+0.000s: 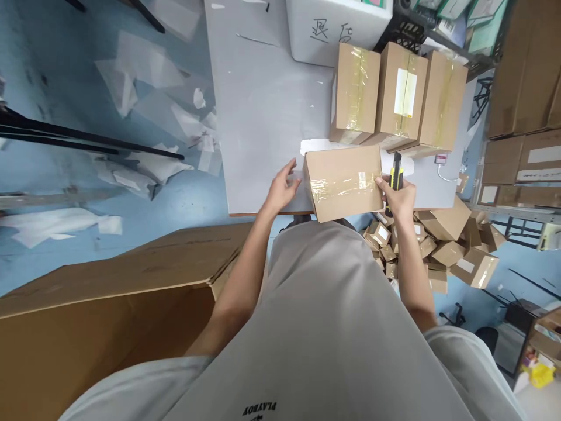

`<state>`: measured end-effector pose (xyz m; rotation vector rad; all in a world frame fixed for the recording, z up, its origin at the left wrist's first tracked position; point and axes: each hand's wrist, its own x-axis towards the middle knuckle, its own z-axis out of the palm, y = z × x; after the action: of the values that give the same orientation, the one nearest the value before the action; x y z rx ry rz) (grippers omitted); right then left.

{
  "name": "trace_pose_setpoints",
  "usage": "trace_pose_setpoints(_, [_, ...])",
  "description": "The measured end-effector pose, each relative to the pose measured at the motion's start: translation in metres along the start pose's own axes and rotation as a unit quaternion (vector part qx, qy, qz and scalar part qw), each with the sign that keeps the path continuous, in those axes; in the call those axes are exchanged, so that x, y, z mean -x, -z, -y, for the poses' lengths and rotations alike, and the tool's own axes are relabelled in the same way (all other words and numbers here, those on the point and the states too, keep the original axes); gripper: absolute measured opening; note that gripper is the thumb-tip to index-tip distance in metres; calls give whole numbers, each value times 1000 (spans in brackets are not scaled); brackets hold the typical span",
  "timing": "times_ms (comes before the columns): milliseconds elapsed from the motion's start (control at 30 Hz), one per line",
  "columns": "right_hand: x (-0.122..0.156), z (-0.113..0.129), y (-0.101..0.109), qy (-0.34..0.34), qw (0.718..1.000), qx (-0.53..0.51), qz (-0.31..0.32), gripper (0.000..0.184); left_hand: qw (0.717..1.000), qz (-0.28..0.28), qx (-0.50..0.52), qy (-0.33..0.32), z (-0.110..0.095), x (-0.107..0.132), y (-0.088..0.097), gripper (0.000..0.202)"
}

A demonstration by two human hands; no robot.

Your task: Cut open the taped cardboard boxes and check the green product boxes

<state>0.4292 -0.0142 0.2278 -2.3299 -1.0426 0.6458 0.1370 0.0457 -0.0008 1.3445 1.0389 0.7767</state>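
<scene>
A taped cardboard box [344, 182] lies at the front edge of the table, tilted slightly, with a small label near its right end. My right hand [401, 197] is closed around a black and yellow utility knife [396, 175], and its thumb touches the right end of the box. Whether the blade is out I cannot tell. My left hand [283, 188] is just left of the box, fingers spread and holding nothing. Behind this box stand three more taped cardboard boxes [357, 88] in a row, the middle one bearing a white label.
The grey table [263, 117] carries a white foam box [328, 29] and a black crate [407, 29] at the back. A large open carton [131, 280] stands at my left. Discarded cardboard boxes [447, 251] pile up on the floor at right; paper scraps [149, 64] litter the left.
</scene>
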Motion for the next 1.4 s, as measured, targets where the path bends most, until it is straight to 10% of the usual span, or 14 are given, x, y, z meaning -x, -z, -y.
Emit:
trace_pose_setpoints(300, [65, 35, 6, 80, 979, 187, 0, 66, 993, 17, -6, -114, -109, -19, 30, 44])
trace_pose_setpoints(533, [139, 76, -40, 139, 941, 271, 148, 59, 993, 42, 0, -109, -98, -30, 29, 48])
trace_pose_setpoints(933, [149, 109, -70, 104, 917, 330, 198, 59, 991, 53, 20, -122, -98, -29, 30, 46])
trace_pose_setpoints(1400, [171, 147, -84, -9, 815, 505, 284, 57, 995, -9, 43, -91, -99, -19, 20, 44])
